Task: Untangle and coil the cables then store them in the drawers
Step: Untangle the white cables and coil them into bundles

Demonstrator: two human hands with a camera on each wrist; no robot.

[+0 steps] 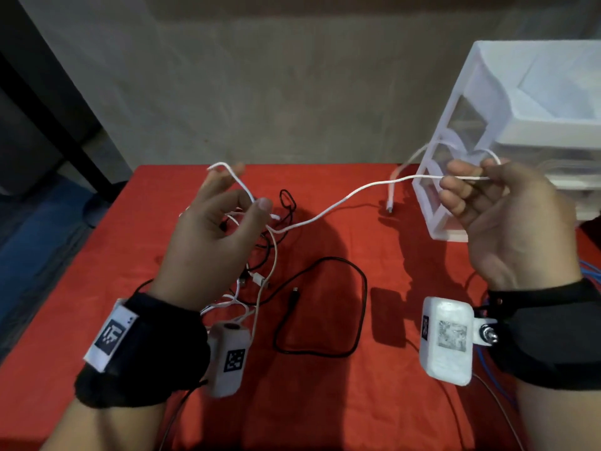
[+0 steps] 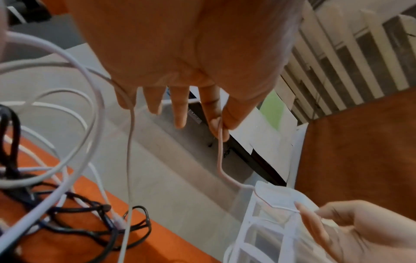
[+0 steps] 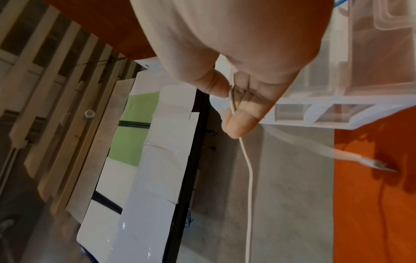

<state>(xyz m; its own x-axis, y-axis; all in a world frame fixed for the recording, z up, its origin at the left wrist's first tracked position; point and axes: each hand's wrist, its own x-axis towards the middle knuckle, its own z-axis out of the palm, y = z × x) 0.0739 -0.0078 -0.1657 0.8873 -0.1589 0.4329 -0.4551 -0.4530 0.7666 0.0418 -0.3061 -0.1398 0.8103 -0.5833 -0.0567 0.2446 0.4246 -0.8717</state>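
A white cable [image 1: 341, 203] stretches in the air between both hands above the red table [image 1: 406, 402]. My left hand [image 1: 234, 206] is raised over the tangle, with cable loops draped over its fingers; the left wrist view shows thumb and forefinger pinching the white cable [image 2: 219, 135]. My right hand [image 1: 468, 180] pinches the same cable in front of the drawer unit [image 1: 536, 102]; its plug end [image 1: 390, 203] hangs just above the cloth. In the right wrist view the white cable [image 3: 248, 178] runs down from the pinch. A tangle of black and white cables [image 1: 260, 268] lies under the left hand.
A separate black cable [image 1: 325, 307] lies in a wide loop at the table's middle. The translucent white drawer unit [image 3: 337, 99] stands at the right rear of the table. Blue wires [image 1: 590, 271] show at the right edge. Beyond the table's far edge is grey floor.
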